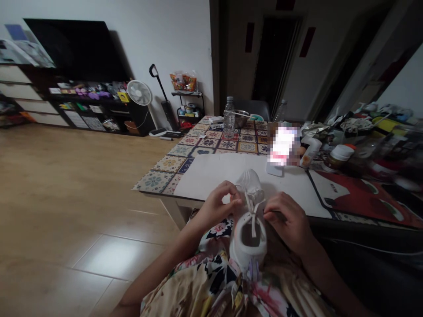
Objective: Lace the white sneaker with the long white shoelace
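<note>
A white sneaker (248, 229) rests on my lap, toe pointing away toward the table edge. My left hand (220, 202) is closed in a pinch on a white lace at the shoe's left side. My right hand (287, 216) is closed on the lace at the shoe's right side. The laces (254, 210) cross over the tongue between my hands. A large white sheet of paper (214, 174) lies on the table just beyond the shoe.
The patterned table (185, 160) carries a water bottle (228, 118), a metal bowl (241, 117), jars and clutter (343, 154) on the right, and a red mat (363, 196). Wooden floor (66, 185), a fan (139, 93) and a TV shelf (76, 105) lie to the left.
</note>
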`<state>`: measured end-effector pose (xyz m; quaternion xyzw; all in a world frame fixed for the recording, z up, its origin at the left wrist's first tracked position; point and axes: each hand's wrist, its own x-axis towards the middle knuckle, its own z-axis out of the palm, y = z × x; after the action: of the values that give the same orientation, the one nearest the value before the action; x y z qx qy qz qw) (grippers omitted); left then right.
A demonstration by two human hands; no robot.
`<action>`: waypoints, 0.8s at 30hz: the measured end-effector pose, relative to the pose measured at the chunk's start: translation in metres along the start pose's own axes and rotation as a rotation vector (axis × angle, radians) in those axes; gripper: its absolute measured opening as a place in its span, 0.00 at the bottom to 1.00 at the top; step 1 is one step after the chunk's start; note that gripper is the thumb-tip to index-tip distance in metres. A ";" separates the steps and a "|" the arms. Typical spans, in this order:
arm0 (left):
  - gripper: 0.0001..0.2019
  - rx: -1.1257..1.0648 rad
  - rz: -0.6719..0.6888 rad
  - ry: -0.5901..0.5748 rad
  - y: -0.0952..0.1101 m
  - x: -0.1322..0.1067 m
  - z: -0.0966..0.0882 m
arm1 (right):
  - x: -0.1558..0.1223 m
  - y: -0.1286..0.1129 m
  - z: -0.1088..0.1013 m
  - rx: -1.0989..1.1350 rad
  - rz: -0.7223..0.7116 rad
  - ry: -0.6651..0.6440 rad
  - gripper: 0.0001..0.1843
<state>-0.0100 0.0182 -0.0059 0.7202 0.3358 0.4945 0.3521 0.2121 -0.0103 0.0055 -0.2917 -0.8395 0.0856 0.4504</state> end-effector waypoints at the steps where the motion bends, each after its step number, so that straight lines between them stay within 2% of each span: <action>1: 0.10 -0.006 0.007 -0.064 0.003 -0.001 -0.002 | 0.000 0.001 0.001 -0.042 0.023 -0.008 0.16; 3: 0.13 -0.018 0.026 -0.201 0.008 -0.003 -0.005 | 0.001 0.001 0.004 -0.102 0.030 -0.041 0.16; 5: 0.16 -0.037 0.055 -0.265 0.012 -0.004 -0.006 | 0.001 -0.003 0.008 -0.122 0.022 -0.034 0.12; 11: 0.19 -0.056 0.082 -0.279 0.018 -0.006 -0.006 | 0.009 -0.012 0.017 -0.138 -0.008 0.045 0.01; 14: 0.16 -0.051 0.101 -0.287 0.019 -0.005 -0.006 | 0.012 -0.014 0.016 -0.145 -0.035 0.034 0.03; 16: 0.13 -0.033 0.106 -0.282 0.019 -0.005 -0.006 | 0.010 -0.020 0.011 -0.053 -0.057 0.030 0.05; 19: 0.11 -0.006 0.086 -0.278 0.018 -0.006 -0.005 | -0.002 -0.034 -0.004 0.364 -0.099 0.029 0.07; 21: 0.12 0.010 0.069 -0.290 0.019 -0.007 -0.005 | -0.010 -0.040 -0.014 0.597 -0.078 0.061 0.07; 22: 0.12 0.017 0.067 -0.296 0.019 -0.007 -0.005 | -0.013 -0.040 -0.018 0.631 -0.043 0.056 0.05; 24: 0.09 0.038 0.076 -0.289 0.021 -0.007 -0.005 | -0.013 -0.033 -0.021 0.545 0.037 0.005 0.04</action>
<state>-0.0138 0.0018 0.0095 0.8026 0.2636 0.3922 0.3641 0.2212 -0.0468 0.0217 -0.1750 -0.7788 0.3160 0.5127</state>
